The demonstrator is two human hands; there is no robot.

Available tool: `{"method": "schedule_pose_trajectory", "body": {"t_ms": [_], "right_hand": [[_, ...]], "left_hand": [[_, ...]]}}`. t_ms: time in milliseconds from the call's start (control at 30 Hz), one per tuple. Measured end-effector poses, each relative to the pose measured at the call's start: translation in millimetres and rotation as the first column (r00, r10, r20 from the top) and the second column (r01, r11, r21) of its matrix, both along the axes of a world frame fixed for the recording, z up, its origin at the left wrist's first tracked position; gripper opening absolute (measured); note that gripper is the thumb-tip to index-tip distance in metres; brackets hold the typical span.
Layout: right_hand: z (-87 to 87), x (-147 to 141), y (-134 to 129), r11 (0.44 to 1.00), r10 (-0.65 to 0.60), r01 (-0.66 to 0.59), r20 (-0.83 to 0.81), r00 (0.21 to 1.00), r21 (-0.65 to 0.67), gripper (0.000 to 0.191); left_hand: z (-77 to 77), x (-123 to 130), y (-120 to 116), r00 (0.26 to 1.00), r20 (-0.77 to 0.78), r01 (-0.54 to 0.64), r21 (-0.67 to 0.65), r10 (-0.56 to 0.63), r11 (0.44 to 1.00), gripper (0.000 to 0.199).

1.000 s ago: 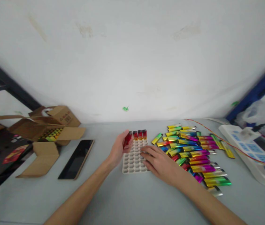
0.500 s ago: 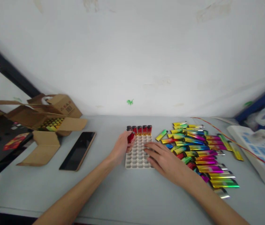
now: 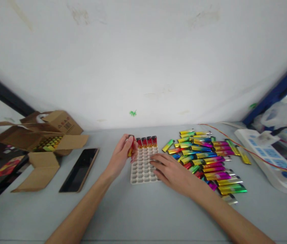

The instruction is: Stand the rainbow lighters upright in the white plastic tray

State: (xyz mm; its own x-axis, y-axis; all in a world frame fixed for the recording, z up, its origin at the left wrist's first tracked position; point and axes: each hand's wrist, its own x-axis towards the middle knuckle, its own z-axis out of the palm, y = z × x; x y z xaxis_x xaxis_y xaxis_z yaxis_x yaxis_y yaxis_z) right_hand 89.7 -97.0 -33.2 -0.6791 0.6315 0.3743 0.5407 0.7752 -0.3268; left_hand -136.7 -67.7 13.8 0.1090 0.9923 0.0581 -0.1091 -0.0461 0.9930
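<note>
A white tray (image 3: 144,181) with rows of small holes lies on the table. Several red-and-yellow lighters (image 3: 144,142) stand upright in its far row. My left hand (image 3: 121,154) is closed around another red-and-yellow lighter (image 3: 131,147), black top upward, by the tray's far left corner. That hand covers this corner, so the holes there are hidden. Across the tray's right side rests my right hand (image 3: 170,173), fingers spread and no object visible in it. Just right of it lies a pile of shiny multicoloured lighters (image 3: 204,156).
A black phone (image 3: 79,170) lies left of the tray. Beyond it sits an opened cardboard box (image 3: 68,142) containing many lighters. A white power strip (image 3: 267,159) with a red-yellow wire stands at the right. A white wall (image 3: 143,67) closes off the back.
My left hand has drawn slightly left and turned, and the lighter in it is now more upright. My right hand stays on the tray. The whole view has shifted a little.
</note>
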Motion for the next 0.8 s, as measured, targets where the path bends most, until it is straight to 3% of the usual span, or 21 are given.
{"method": "schedule_pose_trajectory", "body": {"t_ms": [133,233,300,400,567,667,800], "right_hand": [[0.7,0,0,1.000,0.002,-0.001,0.007,1.000,-0.006,0.032],[0.5,0,1,1.000,0.000,0.000,0.011,1.000,-0.011,0.031],[0.7,0,1,1.000,0.002,-0.002,0.015,1.000,-0.007,0.029],[1.6,0,1,1.000,0.014,-0.014,0.025,1.000,0.007,0.026],[1.1,1,1,1.000,0.012,-0.013,0.041,0.999,0.025,0.027],[0.0,1,2,1.000,0.011,-0.012,0.044,0.999,0.025,0.028],[0.7,0,2,1.000,0.011,-0.012,0.045,0.999,0.022,0.029]], "left_hand": [[12.8,-6,0,0.972,-0.192,-0.088,0.246,0.138,0.965,0.033],[13.6,-9,4,0.929,-0.284,-0.119,0.376,0.237,0.919,0.031],[9.4,-13,7,0.884,-0.381,-0.080,0.448,0.270,0.891,0.029],[0.5,-20,11,0.749,-0.571,0.049,0.554,0.336,0.831,0.025],[-11.5,-30,17,0.593,-0.690,0.208,0.630,0.416,0.748,0.022],[-15.0,-32,19,0.552,-0.702,0.241,0.651,0.450,0.720,0.021],[-11.7,-32,21,0.524,-0.732,0.276,0.629,0.435,0.727,0.019]]}}
